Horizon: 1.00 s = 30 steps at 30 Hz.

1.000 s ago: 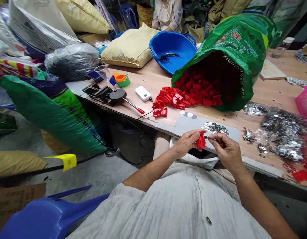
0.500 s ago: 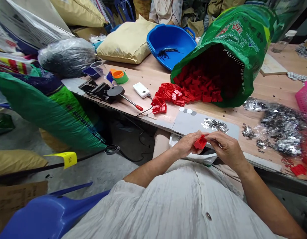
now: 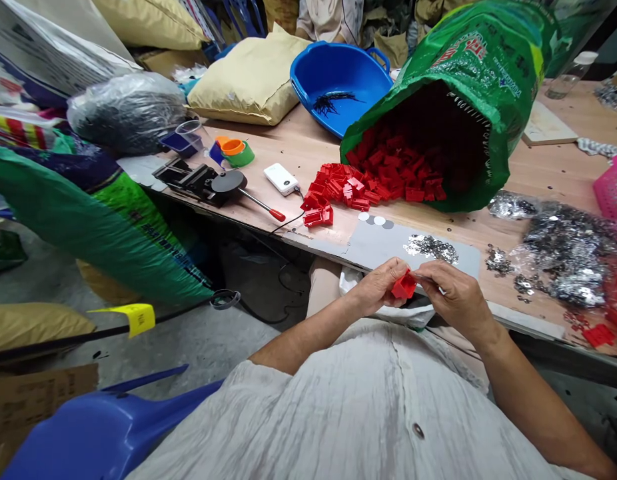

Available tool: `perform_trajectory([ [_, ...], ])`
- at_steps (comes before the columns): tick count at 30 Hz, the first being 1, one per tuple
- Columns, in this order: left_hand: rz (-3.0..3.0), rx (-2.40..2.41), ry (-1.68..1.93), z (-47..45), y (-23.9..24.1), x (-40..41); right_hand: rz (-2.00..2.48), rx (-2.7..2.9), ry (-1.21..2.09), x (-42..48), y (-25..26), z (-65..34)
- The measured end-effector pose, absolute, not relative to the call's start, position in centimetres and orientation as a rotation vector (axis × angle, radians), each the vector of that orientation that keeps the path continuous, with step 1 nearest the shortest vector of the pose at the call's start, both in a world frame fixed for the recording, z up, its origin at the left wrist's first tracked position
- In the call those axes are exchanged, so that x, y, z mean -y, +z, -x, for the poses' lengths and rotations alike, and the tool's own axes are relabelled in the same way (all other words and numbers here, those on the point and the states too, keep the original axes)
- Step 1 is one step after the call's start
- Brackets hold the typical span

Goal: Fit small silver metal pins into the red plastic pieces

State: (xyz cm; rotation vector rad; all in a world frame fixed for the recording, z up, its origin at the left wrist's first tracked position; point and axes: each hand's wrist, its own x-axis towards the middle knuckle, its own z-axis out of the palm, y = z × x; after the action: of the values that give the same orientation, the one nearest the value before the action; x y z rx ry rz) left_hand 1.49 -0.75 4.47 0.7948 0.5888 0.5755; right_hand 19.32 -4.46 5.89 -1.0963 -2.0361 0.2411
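Observation:
My left hand (image 3: 381, 288) is closed round a small red plastic housing (image 3: 404, 287), held above my lap at the table's front edge. At its right side my right hand (image 3: 451, 293) is pinched, fingertips touching or very near the housing; whatever they hold is too small to make out. Just beyond my hands, small shiny metal pieces (image 3: 432, 248) lie in a heap on a grey board (image 3: 368, 243). More red housings (image 3: 338, 190) spill from the mouth of a green woven sack (image 3: 468, 100) lying on the table.
A blue basin (image 3: 308, 73) with thin black pieces stands behind. To the left are a white power bank (image 3: 281, 179) with a cable and a black clamp-like tool (image 3: 228, 183) with a red-tipped lever. Bagged metal pieces (image 3: 563, 247) lie right. A person (image 3: 333, 20) is at the far side.
Both hands stay almost in place, the red housing still in the left. The right fingers have shifted slightly at the housing's side. The view has tilted a little.

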Motion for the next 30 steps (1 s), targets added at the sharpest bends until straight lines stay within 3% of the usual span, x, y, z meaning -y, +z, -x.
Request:
perform_trajectory([
  [30,-0.742,-0.600,0.561,-1.54,4.01,1.15,1.114,2.041,0.406,4.38,5.66,-19.68],
])
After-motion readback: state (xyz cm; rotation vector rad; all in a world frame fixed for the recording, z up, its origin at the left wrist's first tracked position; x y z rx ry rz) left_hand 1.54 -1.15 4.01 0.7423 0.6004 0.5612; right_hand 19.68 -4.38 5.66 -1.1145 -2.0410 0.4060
